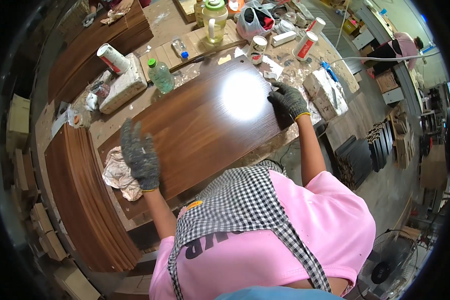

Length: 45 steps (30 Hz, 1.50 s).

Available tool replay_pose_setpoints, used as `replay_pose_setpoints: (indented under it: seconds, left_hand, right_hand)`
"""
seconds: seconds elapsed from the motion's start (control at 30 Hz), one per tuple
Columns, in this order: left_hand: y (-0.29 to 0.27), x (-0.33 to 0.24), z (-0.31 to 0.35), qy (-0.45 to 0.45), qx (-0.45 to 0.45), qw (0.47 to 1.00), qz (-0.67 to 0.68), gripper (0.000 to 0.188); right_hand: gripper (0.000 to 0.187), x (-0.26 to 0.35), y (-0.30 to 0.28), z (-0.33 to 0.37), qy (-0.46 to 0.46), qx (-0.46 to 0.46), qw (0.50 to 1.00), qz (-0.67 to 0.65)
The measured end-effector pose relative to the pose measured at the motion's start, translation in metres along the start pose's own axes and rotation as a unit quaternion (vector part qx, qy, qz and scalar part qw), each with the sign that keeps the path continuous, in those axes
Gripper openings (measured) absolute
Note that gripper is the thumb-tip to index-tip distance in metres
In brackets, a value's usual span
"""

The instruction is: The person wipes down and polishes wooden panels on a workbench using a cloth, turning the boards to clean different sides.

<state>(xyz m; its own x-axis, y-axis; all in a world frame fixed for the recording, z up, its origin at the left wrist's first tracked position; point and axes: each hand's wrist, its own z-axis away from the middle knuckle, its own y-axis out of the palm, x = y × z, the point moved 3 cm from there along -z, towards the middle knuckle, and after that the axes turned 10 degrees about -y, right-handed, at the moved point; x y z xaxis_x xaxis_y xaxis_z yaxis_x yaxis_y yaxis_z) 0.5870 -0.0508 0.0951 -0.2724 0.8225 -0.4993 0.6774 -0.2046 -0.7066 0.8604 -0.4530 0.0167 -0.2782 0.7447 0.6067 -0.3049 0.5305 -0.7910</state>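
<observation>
A dark brown wood-grain board lies slantwise on the worktable in front of me, with a bright glare on its right part. My left hand, in a dark grey knit glove, is over the board's left end with its fingers stretched out. A crumpled whitish cloth lies against that hand, on the board's left end. My right hand, in a matching glove with a yellow cuff, grips the board's right edge. Its fingertips rest on the top face; the underside of the grip is hidden.
A stack of brown boards stands at the left. Beyond my board are a green-capped bottle, a lidded jug, paper cups and white blocks. More boards and another person's hand are at the far left.
</observation>
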Motion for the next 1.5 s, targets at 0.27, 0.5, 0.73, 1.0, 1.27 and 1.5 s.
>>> replay_pose_setpoints:
  seconds: [0.27,0.5,0.73,1.0,1.27,1.5]
  left_hand:
    - [0.086,-0.048,-0.038,0.120,0.115,0.984,0.064,0.032]
    - [0.231,-0.025,-0.074,0.107,0.217,0.970,0.001,0.044]
    - [0.261,-0.037,-0.087,0.010,0.269,0.963,-0.024,0.045]
    - [0.264,-0.066,-0.080,0.089,0.148,0.984,-0.047,0.050]
    - [0.268,-0.030,-0.084,0.027,0.247,0.967,-0.052,0.047]
    - [0.272,-0.049,-0.082,-0.001,0.308,0.949,-0.072,0.057]
  right_hand:
    - [0.036,-0.081,0.027,-0.115,-0.102,-0.030,0.979,0.176]
    - [0.037,-0.099,0.052,-0.157,-0.130,0.007,0.972,0.195]
    - [0.031,-0.069,0.037,-0.141,0.111,0.036,0.531,-0.839]
    - [0.046,0.023,0.026,-0.111,0.054,0.026,0.560,-0.826]
    - [0.052,-0.041,-0.037,0.026,0.011,-0.200,0.822,-0.533]
    - [0.037,0.036,0.011,0.147,-0.176,-0.299,0.930,0.122]
